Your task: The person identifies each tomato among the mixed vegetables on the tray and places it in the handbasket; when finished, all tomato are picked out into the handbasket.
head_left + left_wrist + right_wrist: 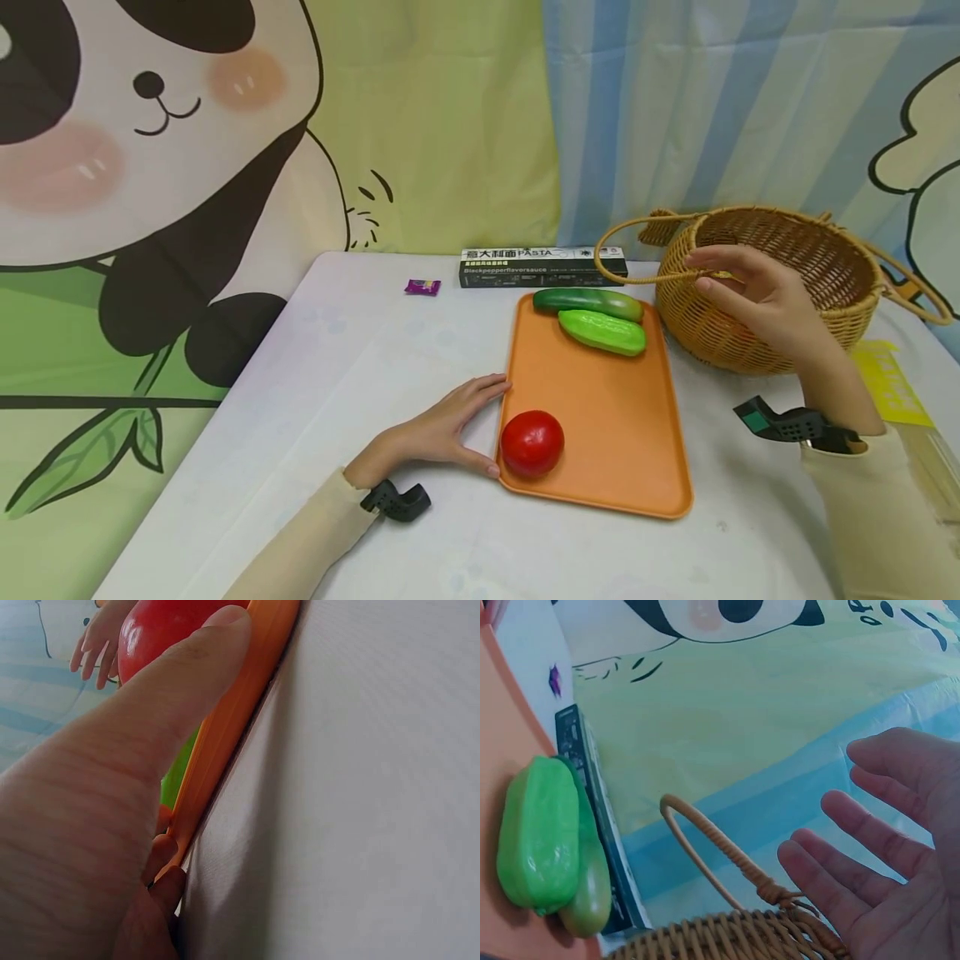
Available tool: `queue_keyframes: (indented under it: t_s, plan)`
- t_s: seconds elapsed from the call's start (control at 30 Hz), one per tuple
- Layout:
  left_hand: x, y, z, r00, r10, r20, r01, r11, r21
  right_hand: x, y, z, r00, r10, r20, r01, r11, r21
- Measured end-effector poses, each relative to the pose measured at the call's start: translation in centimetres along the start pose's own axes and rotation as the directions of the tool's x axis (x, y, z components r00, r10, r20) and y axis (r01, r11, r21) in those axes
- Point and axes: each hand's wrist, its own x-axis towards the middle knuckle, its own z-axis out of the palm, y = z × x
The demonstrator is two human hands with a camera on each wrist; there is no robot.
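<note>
My left hand (442, 425) rests on the table at the left side of an orange tray (600, 425), its thumb and fingertips spread along the rim. By the thumb, a shiny red tomato-like ball (532, 444) sits in the tray's near left corner. A bright green cucumber-like vegetable (602, 332) and a darker, longer one (588, 303) lie side by side at the far end. Over the near side of a wicker basket (720, 333) hovers my right hand (772, 304), fingers loosely bent with nothing between them. One basket handle (712, 840) droops toward the tray.
A black and white pasta box (543, 267) lies behind the tray, and a small purple packet (423, 287) is left of it. On the right, a clear package with a yellow label (888, 383) lies partly under my right sleeve. A printed panda curtain (450, 125) hangs behind the table.
</note>
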Motion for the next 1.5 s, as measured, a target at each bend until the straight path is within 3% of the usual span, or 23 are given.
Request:
queue_keyframes:
  t_s: [0.23, 0.5, 0.73, 0.9, 1.03, 1.2, 1.5]
  plan:
    - [0.2, -0.2, 0.2, 1.000, 0.013, -0.004, -0.013, 1.000, 0.017, -0.1, 0.8, 1.5, 0.998, -0.005, 0.063, 0.003, 1.000, 0.026]
    - [0.2, -0.2, 0.1, 1.000, 0.012, 0.001, -0.012, 1.000, 0.008, -0.7, 2.1, 3.6, 0.990, 0.013, 0.140, -0.004, 0.998, -0.067]
    - [0.1, -0.2, 0.1, 1.000, 0.010, 0.000, -0.010, 1.000, 0.013, -1.2, 2.8, 5.2, 0.967, 0.082, 0.242, -0.040, 0.984, -0.173]
    - [0.1, -0.1, 0.1, 1.000, 0.003, 0.002, -0.003, 1.000, 0.013, -1.3, 3.4, 6.2, 0.939, 0.105, 0.328, -0.050, 0.984, -0.170]
    - [0.1, -0.1, 0.0, 1.000, -0.006, 0.004, 0.006, 1.000, 0.015, -1.4, 3.6, 7.1, 0.898, 0.173, 0.405, -0.096, 0.975, -0.203]
    - [0.1, -0.1, 0.0, 1.000, -0.008, 0.004, 0.008, 1.000, 0.016, -1.6, 3.5, 8.4, 0.823, 0.253, 0.509, -0.154, 0.961, -0.228]
    - [0.1, -0.2, 0.1, 1.000, -0.008, 0.004, 0.008, 1.000, 0.018, -1.8, 3.2, 10.7, 0.696, 0.315, 0.645, -0.207, 0.948, -0.240]
